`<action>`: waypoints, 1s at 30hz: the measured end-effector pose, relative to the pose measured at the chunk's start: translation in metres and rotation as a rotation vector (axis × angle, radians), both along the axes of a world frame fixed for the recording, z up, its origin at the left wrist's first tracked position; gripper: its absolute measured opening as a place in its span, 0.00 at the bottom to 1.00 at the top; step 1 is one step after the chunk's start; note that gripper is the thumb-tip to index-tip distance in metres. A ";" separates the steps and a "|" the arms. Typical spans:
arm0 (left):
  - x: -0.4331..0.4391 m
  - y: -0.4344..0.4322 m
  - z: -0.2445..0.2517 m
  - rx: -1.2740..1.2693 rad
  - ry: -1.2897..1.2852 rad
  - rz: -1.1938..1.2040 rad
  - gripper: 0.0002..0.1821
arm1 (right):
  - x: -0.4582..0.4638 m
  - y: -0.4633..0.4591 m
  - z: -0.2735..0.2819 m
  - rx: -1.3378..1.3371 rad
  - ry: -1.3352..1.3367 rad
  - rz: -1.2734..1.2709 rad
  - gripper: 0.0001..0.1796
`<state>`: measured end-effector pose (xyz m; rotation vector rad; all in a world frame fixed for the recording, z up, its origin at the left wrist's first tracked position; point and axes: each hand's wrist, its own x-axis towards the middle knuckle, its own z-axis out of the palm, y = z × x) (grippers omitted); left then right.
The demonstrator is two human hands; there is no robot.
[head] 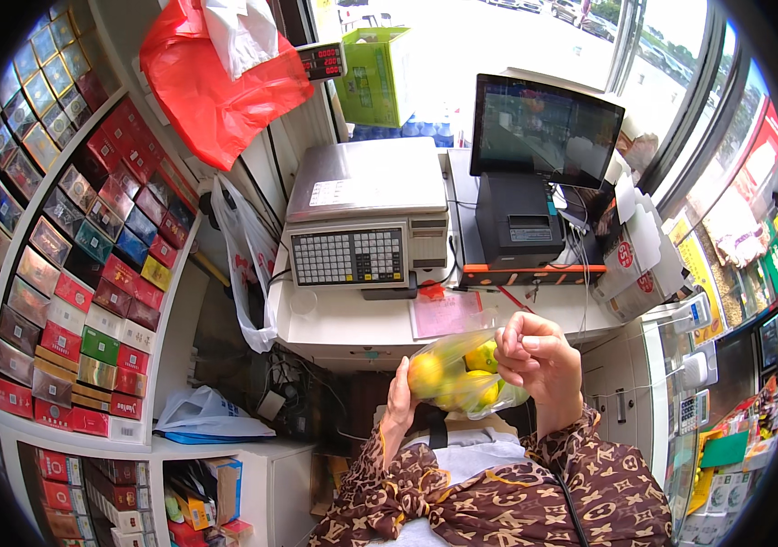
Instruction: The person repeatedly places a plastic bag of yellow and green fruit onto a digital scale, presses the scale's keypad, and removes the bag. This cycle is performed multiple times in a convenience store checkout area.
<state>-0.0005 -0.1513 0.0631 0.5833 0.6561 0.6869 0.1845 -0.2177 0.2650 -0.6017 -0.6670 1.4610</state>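
Observation:
A thin clear plastic bag (454, 362) with several yellow-green citrus fruits (478, 386) in it is held up at the counter's front edge. My left hand (397, 395) cups the bag from its left side, the fingers lying along the fruit. At the bag's upper right, my right hand (545, 362) is raised with thumb and fingertips pinched together against the film. How much film lies between those fingertips is hard to see. Just beyond the bag a pink sheet of paper (445, 316) lies on the white counter (334, 318).
A price-computing scale (368, 205) stands behind the bag. Right of it are a receipt printer (520, 222), a monitor (545, 130) and loose cables. Red plastic bags (218, 89) and a white carrier bag (245, 273) hang at left, near shelves of cigarette packs (88, 308). A glass case (680, 472) is at right.

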 end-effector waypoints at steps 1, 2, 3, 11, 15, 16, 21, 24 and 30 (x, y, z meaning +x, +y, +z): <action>0.000 0.001 -0.006 -0.015 0.013 0.011 0.31 | -0.001 -0.001 -0.002 -0.016 0.003 -0.003 0.08; -0.001 0.003 -0.012 0.010 0.020 0.005 0.31 | -0.003 -0.001 -0.003 -0.025 0.015 -0.005 0.08; -0.002 0.003 -0.015 0.027 0.027 -0.003 0.31 | -0.005 -0.003 -0.005 -0.041 0.028 -0.010 0.08; -0.004 -0.003 -0.028 0.034 0.107 0.119 0.26 | -0.027 -0.018 -0.018 -0.180 -0.005 0.035 0.08; -0.012 -0.009 -0.043 0.119 0.133 0.159 0.24 | -0.038 -0.021 -0.023 -0.256 0.025 0.029 0.06; -0.015 -0.008 -0.046 0.123 0.146 0.135 0.25 | -0.039 -0.023 -0.024 -0.281 0.028 0.037 0.05; -0.023 -0.011 -0.056 0.086 0.188 0.122 0.26 | -0.047 -0.027 -0.030 -0.305 -0.037 0.092 0.06; -0.030 -0.010 -0.060 0.212 0.343 0.113 0.24 | -0.050 -0.030 -0.034 -0.335 -0.051 0.116 0.06; -0.027 -0.015 -0.066 0.356 0.594 0.216 0.17 | -0.052 -0.033 -0.043 -0.373 -0.084 0.124 0.05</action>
